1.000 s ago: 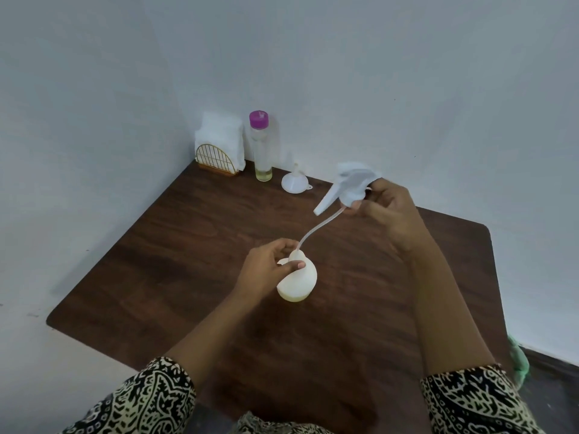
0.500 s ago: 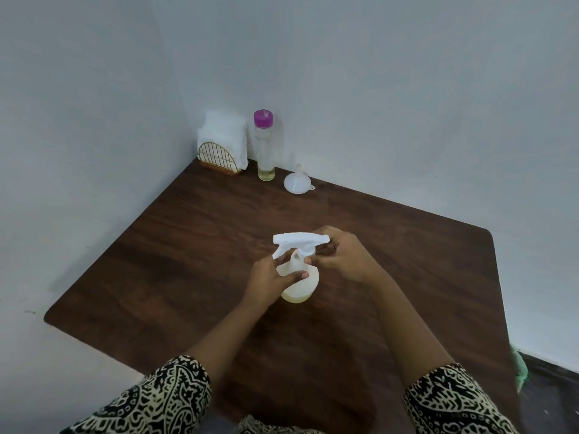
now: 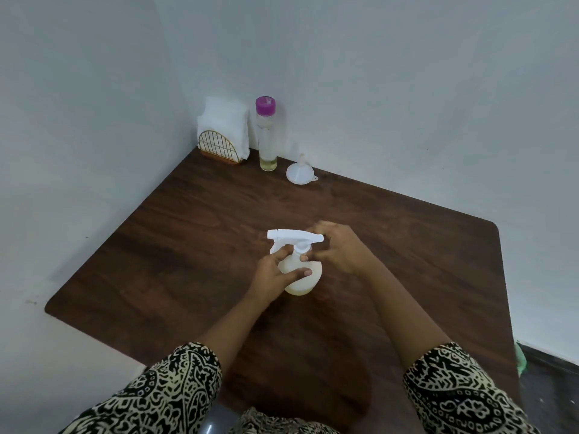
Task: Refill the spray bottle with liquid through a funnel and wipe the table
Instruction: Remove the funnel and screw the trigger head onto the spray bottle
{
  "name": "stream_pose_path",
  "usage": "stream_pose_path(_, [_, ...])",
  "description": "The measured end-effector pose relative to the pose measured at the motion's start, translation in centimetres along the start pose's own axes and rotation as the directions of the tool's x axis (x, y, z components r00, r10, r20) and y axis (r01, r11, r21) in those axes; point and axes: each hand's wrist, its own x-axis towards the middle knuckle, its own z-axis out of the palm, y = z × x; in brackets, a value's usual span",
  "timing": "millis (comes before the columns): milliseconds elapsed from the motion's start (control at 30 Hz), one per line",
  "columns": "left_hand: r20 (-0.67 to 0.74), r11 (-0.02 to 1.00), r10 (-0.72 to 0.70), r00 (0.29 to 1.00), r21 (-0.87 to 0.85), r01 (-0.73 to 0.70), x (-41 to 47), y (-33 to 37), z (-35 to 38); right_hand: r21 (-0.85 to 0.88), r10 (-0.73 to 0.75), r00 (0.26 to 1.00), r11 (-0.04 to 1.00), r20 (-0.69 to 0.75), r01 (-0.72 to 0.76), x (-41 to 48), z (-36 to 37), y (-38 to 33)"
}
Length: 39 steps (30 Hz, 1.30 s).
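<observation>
A round cream spray bottle (image 3: 305,281) stands in the middle of the dark wooden table (image 3: 188,245). Its white trigger head (image 3: 293,238) sits on the neck, nozzle pointing left. My left hand (image 3: 275,274) grips the bottle's body, thumb across the front. My right hand (image 3: 340,250) holds the neck collar just under the trigger head, fingers curled round it. A white funnel (image 3: 300,173) lies mouth-down at the table's far side. Beside it stands a tall clear bottle (image 3: 267,139) with a magenta cap and a little yellowish liquid at the bottom.
A gold wire holder with white napkins (image 3: 224,133) stands in the far corner against the walls. Walls close off the table's left and far sides. A green object (image 3: 520,360) shows past the table's right edge near the floor.
A second ago my right hand held the trigger head high with its tube leaving the bottle. It has since come down onto the neck, and my right hand now grips the collar.
</observation>
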Motion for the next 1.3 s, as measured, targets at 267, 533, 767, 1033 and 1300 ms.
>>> stream_pose_path(267, [-0.018, 0.996, 0.054, 0.998, -0.069, -0.055, -0.3, -0.1, 0.3, 0.025, 0.127, 0.958, 0.992, -0.258, -0.124, -1.4, 3.0, -0.9])
stream_pose_path(533, [-0.04, 0.988, 0.132, 0.99, -0.081, -0.135, -0.6, 0.1, 0.5, 0.225, 0.294, 0.793, 0.953, -0.533, -0.202, -2.0, 7.5, -0.8])
stream_pose_path(767, [-0.042, 0.989, 0.122, 0.992, -0.076, -0.125, -0.5, -0.1, 0.5, 0.234, 0.162, 0.88, 0.97, -0.446, -0.06, -2.7, 8.5, -0.6])
stream_pose_path(1033, [-0.047, 0.983, 0.147, 0.988, -0.1, -0.151, -0.7, -0.3, 0.7, 0.459, 0.379, 0.762, 0.88, -0.526, -0.121, -2.7, 9.1, -1.0])
stream_pose_path(1300, [-0.055, 0.989, 0.114, 0.992, -0.085, -0.118, -0.7, 0.1, 0.7, 0.419, 0.348, 0.806, 0.897, -0.478, -0.138, -0.7, 9.6, -1.1])
